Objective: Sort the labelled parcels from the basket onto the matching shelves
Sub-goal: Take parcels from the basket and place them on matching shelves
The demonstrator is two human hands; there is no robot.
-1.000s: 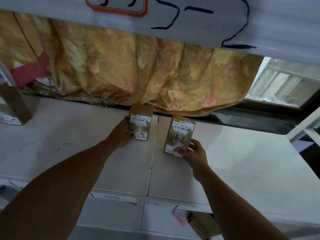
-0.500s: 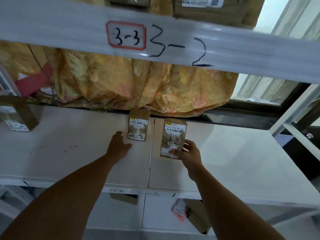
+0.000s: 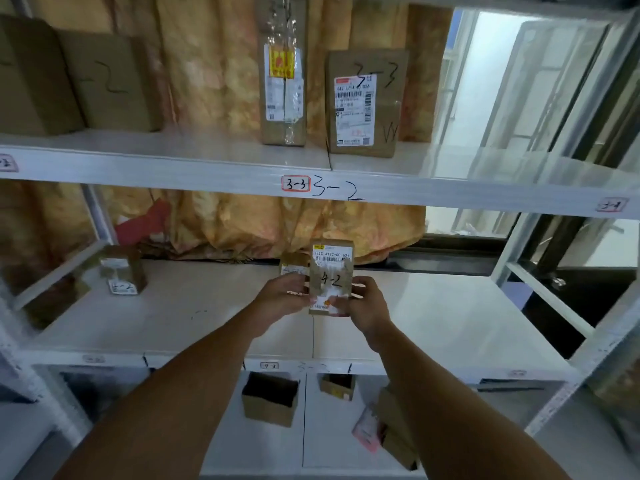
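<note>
Left hand (image 3: 282, 301) and right hand (image 3: 367, 308) are gripping the 4-2 parcel (image 3: 331, 276) at its 9 and 3 o'clock edges; a smaller parcel (image 3: 293, 264) is standing at 10 o'clock.

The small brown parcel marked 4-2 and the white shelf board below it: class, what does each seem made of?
Small brown parcel marked 4-2: likely cardboard, matt, with a white paper label. White shelf board: smooth, faintly glossy sheen; laminate or painted metal, unclear.
</note>
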